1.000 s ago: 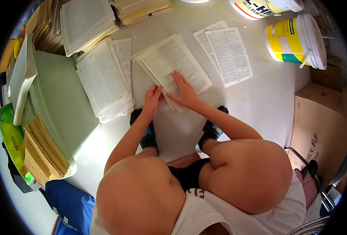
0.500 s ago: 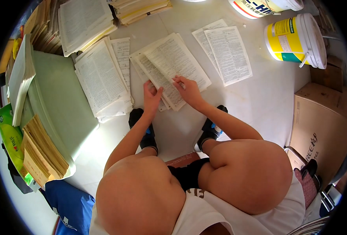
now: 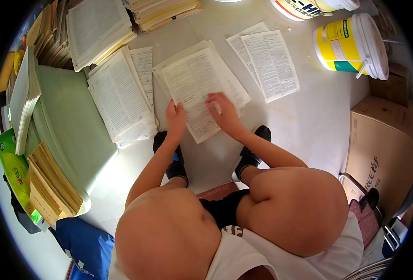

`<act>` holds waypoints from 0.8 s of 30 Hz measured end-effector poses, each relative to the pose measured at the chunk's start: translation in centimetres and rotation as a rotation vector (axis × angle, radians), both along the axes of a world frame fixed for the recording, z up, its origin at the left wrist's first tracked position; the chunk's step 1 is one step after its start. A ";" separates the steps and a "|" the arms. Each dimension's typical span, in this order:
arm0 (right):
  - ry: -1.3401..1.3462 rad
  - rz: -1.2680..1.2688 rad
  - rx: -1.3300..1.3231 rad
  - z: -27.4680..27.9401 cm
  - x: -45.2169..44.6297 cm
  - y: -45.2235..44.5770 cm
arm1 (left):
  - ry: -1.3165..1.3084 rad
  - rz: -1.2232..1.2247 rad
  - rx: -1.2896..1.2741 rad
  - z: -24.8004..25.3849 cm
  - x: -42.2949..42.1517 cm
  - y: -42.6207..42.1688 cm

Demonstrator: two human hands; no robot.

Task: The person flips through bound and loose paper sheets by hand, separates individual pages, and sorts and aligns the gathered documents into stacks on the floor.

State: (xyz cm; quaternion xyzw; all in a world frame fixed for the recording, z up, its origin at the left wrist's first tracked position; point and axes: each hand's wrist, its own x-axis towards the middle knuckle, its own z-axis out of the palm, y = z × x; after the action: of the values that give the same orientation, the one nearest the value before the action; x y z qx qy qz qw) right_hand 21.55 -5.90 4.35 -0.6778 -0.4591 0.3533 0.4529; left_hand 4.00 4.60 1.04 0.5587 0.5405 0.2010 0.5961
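Several printed sheets [image 3: 192,77] lie overlapped on the floor in front of me. At the lower left edge of the top sheet, my left hand [image 3: 175,116] is closed, with thumb and fingers on the paper's edge. My right hand [image 3: 222,112] is over the sheet's lower right part, its fingers curled and smeared by motion, so whether it grips paper is unclear. To the right lie two overlapping printed sheets [image 3: 271,65]. A pile of printed sheets [image 3: 120,95] rests on the left, with a handwritten sheet [image 3: 143,67] partly under it.
Tall paper stacks [image 3: 99,28] stand at the back left, beside a pale green surface [image 3: 71,112] with brown-edged papers [image 3: 55,186]. A yellow and white bucket [image 3: 346,46] stands back right, above a cardboard box [image 3: 379,149]. My feet [image 3: 171,158] are below the sheets.
The top sheet now lies turned and lower over the pile, its front face flat. My left hand has moved slightly left and down; my right hand has shifted slightly.
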 end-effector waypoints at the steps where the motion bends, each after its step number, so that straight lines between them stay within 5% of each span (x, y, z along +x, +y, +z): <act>1: -0.223 -0.104 0.053 0.2 1.0 0.1 | -0.016 -0.003 -0.079 0.2 -0.5 0.2; 2: -0.446 -0.209 0.106 0.3 2.0 0.2 | -0.032 -0.007 -0.158 0.5 -0.8 0.4; 5: -0.331 -0.316 0.024 -0.9 4.5 -0.1 | -0.151 0.044 -0.177 -0.2 -1.7 0.1; 9: 0.238 -0.365 -0.239 -2.4 6.7 -0.1 | -0.196 0.035 -0.226 -0.5 -2.4 -0.3; 16: 0.226 -0.403 -0.170 -2.2 6.3 0.0 | -0.102 0.064 -0.267 0.3 -2.2 -0.4; 24: -0.091 -0.333 -0.160 -0.4 5.7 -0.5 | -0.010 -0.008 -0.242 -1.6 -2.6 -0.6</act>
State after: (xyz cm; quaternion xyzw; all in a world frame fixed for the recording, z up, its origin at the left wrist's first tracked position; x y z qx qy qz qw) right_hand 27.23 -6.41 3.93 -0.7936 -0.3308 0.2778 0.4285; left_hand 1.42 4.03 -0.57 0.4838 0.5555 0.1350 0.6627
